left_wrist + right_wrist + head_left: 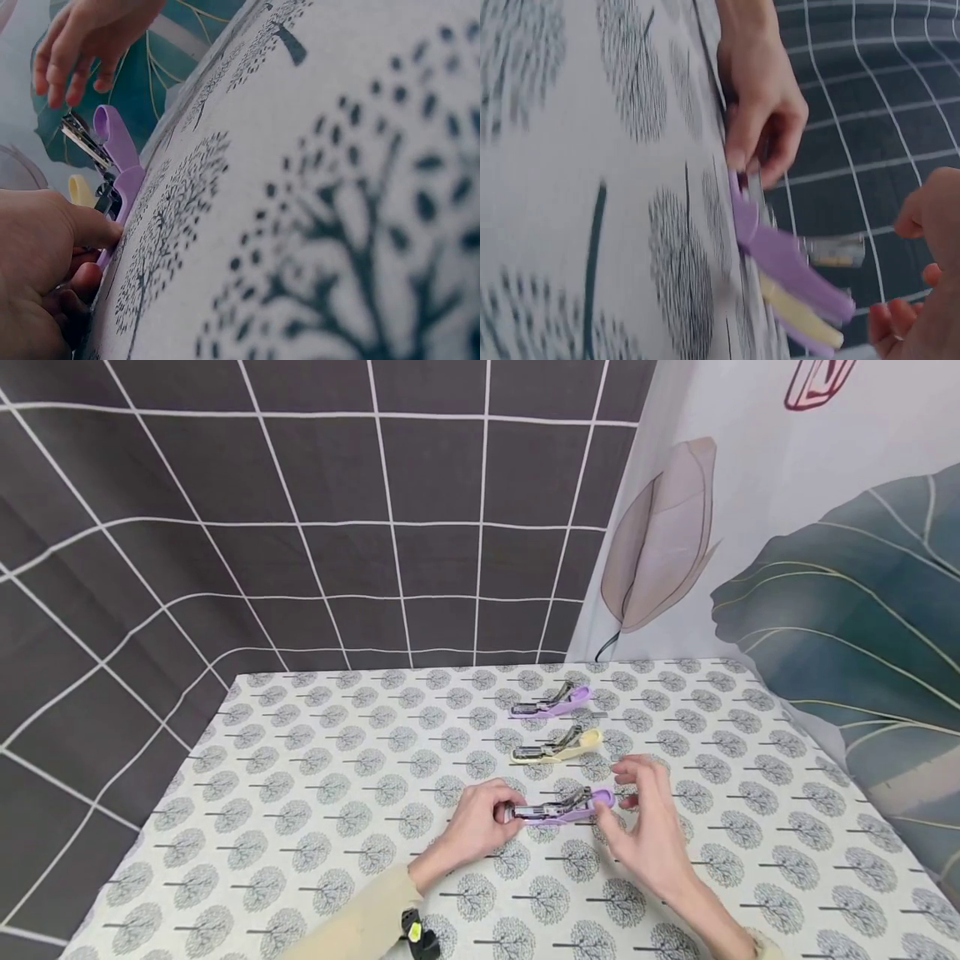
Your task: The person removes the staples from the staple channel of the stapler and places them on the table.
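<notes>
The nearest purple stapler lies on the table with its purple cover swung back and a metal section raised over the middle. My left hand pinches its left end between thumb and fingers, which hide that end. At the stapler's right end is my right hand, its fingers loosely spread and holding nothing. In the left wrist view the right hand hangs just above the raised metal part and the purple loop-shaped end.
Behind the held one, a yellow stapler and another purple stapler lie in a row, also opened out. The table has a cloth with tree prints. A dark grid curtain hangs behind, and a leaf-patterned curtain at the right.
</notes>
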The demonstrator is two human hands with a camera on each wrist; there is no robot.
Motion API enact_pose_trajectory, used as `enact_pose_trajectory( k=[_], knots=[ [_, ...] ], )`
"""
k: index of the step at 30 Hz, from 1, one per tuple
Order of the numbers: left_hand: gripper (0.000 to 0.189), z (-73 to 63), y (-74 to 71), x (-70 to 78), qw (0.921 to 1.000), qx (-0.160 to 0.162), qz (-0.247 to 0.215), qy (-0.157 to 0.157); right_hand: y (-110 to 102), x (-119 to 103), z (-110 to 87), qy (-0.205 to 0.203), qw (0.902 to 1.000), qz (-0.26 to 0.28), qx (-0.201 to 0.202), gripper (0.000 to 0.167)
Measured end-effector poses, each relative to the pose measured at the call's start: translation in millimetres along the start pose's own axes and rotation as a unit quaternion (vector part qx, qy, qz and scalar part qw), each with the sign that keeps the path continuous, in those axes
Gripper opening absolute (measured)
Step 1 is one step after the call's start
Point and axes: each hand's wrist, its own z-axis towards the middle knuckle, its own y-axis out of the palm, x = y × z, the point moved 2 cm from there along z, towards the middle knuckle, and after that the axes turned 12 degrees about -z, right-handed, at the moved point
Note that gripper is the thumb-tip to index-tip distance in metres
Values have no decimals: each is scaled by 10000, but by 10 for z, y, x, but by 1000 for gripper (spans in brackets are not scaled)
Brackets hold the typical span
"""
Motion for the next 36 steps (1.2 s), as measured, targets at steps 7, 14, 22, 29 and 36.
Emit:
enact_pose_trajectory(
  k=[7,14,22,29,36],
  knots=[
    [23,6,-12,8,10000,-31,49,-35,144,-138,-35,193,9946,1023,28,33],
    [22,7,-17,1,10000,1,57,-5,303,-279,-83,1101,9797,1463,-819,21],
    [22,7,-15,-12,9999,1,29,117,496,-338,-79,1897,9616,1182,-1591,18],
    [22,19,-21,-18,9999,-29,28,116,603,-364,-97,1913,9619,1036,-1655,16],
    [21,0,-6,-9,9999,-47,77,81,694,-348,-114,1988,9577,891,-1882,13]
  ],
)
